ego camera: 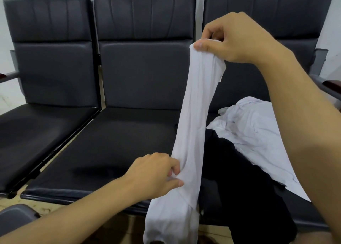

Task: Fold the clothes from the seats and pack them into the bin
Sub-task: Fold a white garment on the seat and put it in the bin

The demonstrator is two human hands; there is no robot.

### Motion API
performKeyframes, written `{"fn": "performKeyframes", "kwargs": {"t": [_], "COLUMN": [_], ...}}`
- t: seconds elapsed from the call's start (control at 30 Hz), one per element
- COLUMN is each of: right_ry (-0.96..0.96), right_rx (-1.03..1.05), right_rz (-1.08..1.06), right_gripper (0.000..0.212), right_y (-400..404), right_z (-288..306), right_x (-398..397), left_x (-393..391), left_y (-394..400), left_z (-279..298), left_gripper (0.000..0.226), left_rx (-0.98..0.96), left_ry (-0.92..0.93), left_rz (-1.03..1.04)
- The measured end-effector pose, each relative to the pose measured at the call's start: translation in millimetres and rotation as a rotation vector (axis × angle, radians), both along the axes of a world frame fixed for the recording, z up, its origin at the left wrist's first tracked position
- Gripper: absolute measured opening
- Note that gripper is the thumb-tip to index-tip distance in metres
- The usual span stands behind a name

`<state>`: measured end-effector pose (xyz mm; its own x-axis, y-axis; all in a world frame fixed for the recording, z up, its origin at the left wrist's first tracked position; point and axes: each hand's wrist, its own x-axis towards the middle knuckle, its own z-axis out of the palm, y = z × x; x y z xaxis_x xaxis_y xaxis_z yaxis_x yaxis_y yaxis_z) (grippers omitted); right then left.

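Row of black seats point(114, 151) against a white wall. Right hand point(227, 39) pinches the white garment point(195, 114) up at 1 o'clock; left hand point(156, 171) pinches its edge at 6. Hem hangs bunched and twisted: likely crooked fold, or floor drag. More clothes point(258, 133) at 4.

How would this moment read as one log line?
right hand: pinches white garment top | left hand: pinches it lower | unfolded

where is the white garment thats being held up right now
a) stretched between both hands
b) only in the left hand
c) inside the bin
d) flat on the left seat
a: the right hand pinches the top of the white garment and the left hand pinches it lower down, above the middle seat.
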<state>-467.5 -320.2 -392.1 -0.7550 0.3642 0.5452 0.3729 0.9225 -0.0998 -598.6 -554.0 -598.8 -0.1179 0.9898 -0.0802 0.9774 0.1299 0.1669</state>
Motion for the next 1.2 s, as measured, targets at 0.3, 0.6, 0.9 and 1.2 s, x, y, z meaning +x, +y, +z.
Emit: {"fn": "performKeyframes", "kwargs": {"t": [0.3,0.6,0.9,1.2], "right_ry": [0.007,0.011,-0.052,-0.041], "right_rx": [0.018,0.004,-0.013,-0.028], "right_rz": [-0.037,-0.019,-0.026,-0.077], "right_gripper": [0.036,0.029,0.034,0.039], "right_y": [5,2,1,8], "right_z": [-2,-5,-12,-12], "right_x": [12,9,-6,6], "left_x": [-37,-82,-58,-82], "left_y": [-14,21,47,13], "left_z": [47,-10,-30,-18], "left_gripper": [0.006,0.014,0.024,0.020], "left_rx": [-0.015,0.032,-0.171,-0.081], "left_ry": [-0.456,-0.374,-0.773,-0.542], "left_rz": [-0.191,-0.027,-0.188,-0.146]}}
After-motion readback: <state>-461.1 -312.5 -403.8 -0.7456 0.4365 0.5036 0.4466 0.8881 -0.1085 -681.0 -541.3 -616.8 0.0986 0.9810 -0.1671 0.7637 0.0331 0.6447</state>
